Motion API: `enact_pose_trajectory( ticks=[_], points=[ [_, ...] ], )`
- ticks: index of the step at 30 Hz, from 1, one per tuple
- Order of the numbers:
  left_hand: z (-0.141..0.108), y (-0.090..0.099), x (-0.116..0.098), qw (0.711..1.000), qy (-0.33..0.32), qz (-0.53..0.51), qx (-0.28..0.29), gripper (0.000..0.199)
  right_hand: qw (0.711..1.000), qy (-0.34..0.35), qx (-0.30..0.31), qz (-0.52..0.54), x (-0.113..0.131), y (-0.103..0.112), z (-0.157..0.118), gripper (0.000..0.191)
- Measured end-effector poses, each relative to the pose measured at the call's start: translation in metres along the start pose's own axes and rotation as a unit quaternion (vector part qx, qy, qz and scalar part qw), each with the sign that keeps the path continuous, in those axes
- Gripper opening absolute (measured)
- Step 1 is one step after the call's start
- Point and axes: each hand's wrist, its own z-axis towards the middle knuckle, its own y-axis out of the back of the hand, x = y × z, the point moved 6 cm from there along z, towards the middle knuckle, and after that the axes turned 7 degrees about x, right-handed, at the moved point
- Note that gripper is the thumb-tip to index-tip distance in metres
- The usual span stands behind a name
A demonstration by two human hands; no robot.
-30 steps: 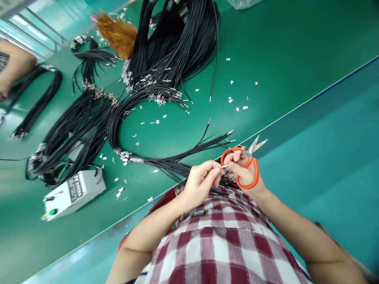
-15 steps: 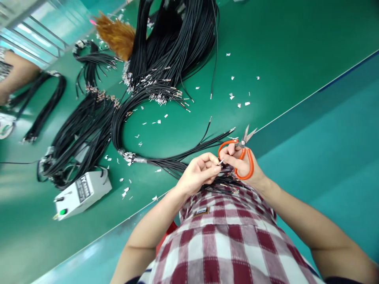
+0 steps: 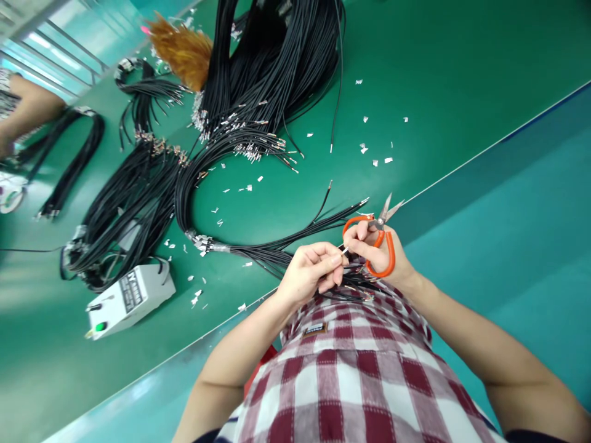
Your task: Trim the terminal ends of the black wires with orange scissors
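My left hand (image 3: 314, 271) pinches a black cable near its pale stripped end (image 3: 344, 251). Close beside it, my right hand (image 3: 376, 246) is closed around orange-handled scissors (image 3: 391, 255), their blades parted and pointing away from me. The thumb and forefinger of that hand also meet at the pale cable end. A bundle of black cables (image 3: 265, 254), bound with clear wrap, runs from the table to my hands. Several of its loose ends hang over the table edge onto my checked apron (image 3: 332, 351).
Larger piles of black cables (image 3: 295, 67) lie on the green table (image 3: 438, 74). A white box with a green button (image 3: 132, 301) stands at left, and a brown feather duster (image 3: 182, 52) lies farther back. White scraps are scattered about. Another person's arm (image 3: 32, 107) shows at far left.
Both hands stay together at the cable end with almost no movement. The left hand's lower fingers have shifted slightly, and the whole view has moved a little.
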Motion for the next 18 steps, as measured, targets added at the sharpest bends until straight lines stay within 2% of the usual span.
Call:
enact_pose_trajectory(
  ticks=[2, 4, 5, 7, 9, 12, 18],
  points=[
    [-0.001, 0.002, -0.002, 0.999, -0.019, 0.012, -0.029, 0.032, 0.998, -0.008, -0.019, -0.054, 0.009, 0.009, -0.007, 0.036],
    [-0.002, 0.003, -0.006, 0.997, -0.044, 0.028, -0.064, 0.032, 0.99, -0.051, -0.015, -0.134, 0.013, 0.02, -0.019, 0.033],
    [-0.002, 0.003, -0.007, 0.995, -0.054, 0.039, -0.08, 0.032, 0.978, -0.092, 0.008, -0.186, 0.013, 0.024, -0.027, 0.033],
    [-0.002, 0.002, -0.009, 0.991, -0.062, 0.069, -0.101, 0.033, 0.938, -0.164, 0.069, -0.297, 0.01, 0.029, -0.042, 0.038],
    [-0.001, -0.001, -0.01, 0.986, -0.068, 0.103, -0.11, 0.033, 0.901, -0.207, 0.115, -0.363, 0.008, 0.029, -0.054, 0.041],
    [0.0, -0.006, -0.012, 0.98, -0.086, 0.143, -0.112, 0.03, 0.877, -0.235, 0.161, -0.386, 0.007, 0.02, -0.058, 0.045],
    [-0.001, -0.009, -0.014, 0.972, -0.093, 0.191, -0.101, 0.025, 0.867, -0.269, 0.209, -0.363, 0.003, 0.011, -0.042, 0.052]
  ],
)
